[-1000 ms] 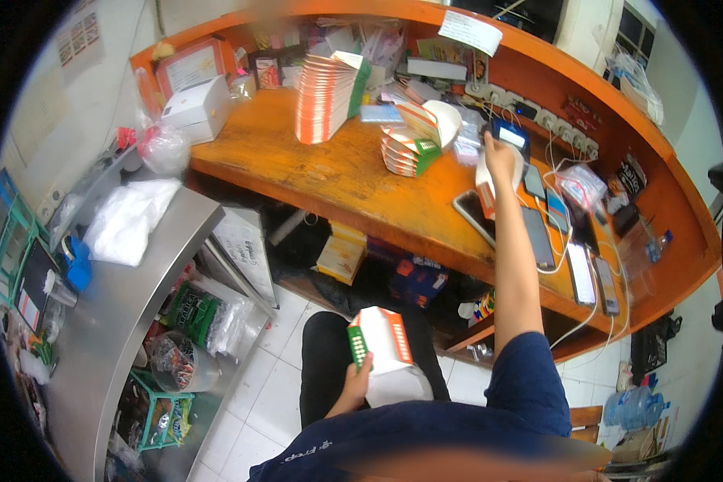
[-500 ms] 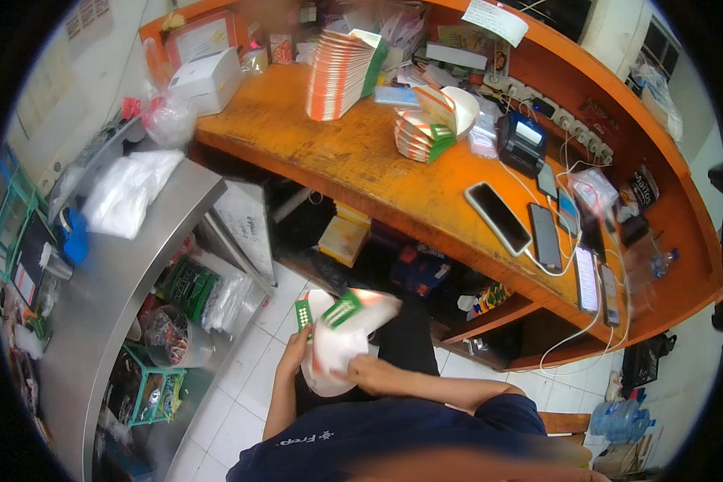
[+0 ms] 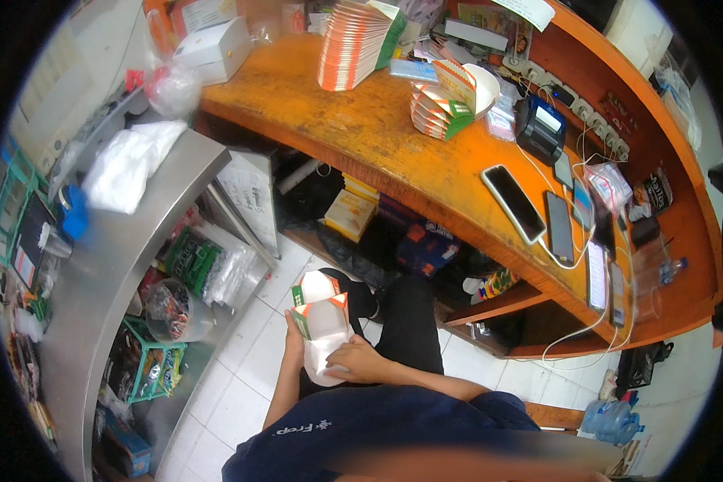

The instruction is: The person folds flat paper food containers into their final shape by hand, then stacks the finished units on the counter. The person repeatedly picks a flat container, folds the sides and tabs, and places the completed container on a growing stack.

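Above my lap, I have a paper food box (image 3: pixel 327 315) with a white inside and green and orange outer panels. A second box's rim (image 3: pixel 316 283) shows just beyond it, and it looks nested or stacked with the first. My left hand (image 3: pixel 294 341) grips the left side, with its fingers partly hidden behind the card. Over the near white part lies my right hand (image 3: pixel 363 360), fingers bent and pressed to the card. On the wooden counter stand a tall stack of nested boxes (image 3: pixel 360 46) and a smaller group of folded boxes (image 3: pixel 443 108).
The orange wooden counter (image 3: pixel 313 112) curves across the far side, with several phones (image 3: pixel 514 202), cables and a black printer (image 3: pixel 541 128) on its right. A steel counter (image 3: pixel 149 233) stands left, with white plastic bags (image 3: pixel 132 173) on top and shelves below.
The blurred box with its raised flap has come down and left, and now sits upright with its inside showing. My right hand has shifted slightly up onto the near part.
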The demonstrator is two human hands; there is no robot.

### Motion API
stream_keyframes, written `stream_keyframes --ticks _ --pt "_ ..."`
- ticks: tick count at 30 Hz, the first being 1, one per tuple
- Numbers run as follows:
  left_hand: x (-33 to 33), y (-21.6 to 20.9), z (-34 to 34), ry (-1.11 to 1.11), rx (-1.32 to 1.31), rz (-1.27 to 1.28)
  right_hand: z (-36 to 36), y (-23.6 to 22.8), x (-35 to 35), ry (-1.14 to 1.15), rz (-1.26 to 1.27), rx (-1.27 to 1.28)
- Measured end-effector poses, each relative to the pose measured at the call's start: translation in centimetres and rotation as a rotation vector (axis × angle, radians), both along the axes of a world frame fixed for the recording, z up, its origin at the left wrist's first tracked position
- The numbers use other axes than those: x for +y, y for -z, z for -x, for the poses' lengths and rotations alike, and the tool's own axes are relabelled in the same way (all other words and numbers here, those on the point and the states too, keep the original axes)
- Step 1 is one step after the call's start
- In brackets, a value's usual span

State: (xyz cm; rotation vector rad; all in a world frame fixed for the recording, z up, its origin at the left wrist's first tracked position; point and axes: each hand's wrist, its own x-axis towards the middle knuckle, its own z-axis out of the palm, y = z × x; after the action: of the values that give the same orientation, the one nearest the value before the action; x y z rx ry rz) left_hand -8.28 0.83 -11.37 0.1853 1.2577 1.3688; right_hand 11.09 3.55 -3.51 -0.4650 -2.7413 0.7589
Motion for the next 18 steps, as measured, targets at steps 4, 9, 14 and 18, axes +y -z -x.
stream_keyframes --ticks 4,9,14,18 --pt "-1.4 -2.8 -2.2 0.247 0.371 -0.015 -0.9 -4.4 3.8 0.317 -0.114 0.556" --pt "-2.3 -8.8 -5.1 0.409 0.808 -0.534 -0.6 -9.5 7.9 0.405 0.293 0.244" --pt "-1.5 -11.4 -5.2 0.347 0.783 -0.514 -3.4 -16.4 15.6 0.308 0.507 0.258" --pt "-1.6 -10.7 -3.6 0.159 0.787 -0.356 -7.7 -23.3 27.6 0.864 -0.7 0.337"
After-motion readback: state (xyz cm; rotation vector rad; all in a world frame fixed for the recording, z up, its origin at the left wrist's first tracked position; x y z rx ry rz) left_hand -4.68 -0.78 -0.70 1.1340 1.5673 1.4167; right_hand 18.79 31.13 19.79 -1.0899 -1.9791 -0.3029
